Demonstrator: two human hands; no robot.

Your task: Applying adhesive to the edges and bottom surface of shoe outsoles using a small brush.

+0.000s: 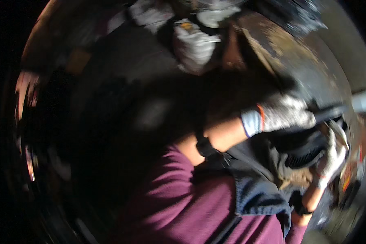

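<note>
The view is smeared by motion. My left hand, in a speckled white knit glove with a light blue cuff, reaches across to the right. Its fingers close at the near end of a long, flat, dark piece, possibly a sole. Just below, my right hand, in a similar glove, comes up with its fingers bent at the dark material; what they grip is blurred. Between the hands and my lap lies a black, rounded thing with a ribbed patch, its kind unclear.
A white sack stands on the dark floor at the top, with another pale bundle beyond it. A worn board lies at the upper right below black plastic. A whitish cylinder is at the right edge.
</note>
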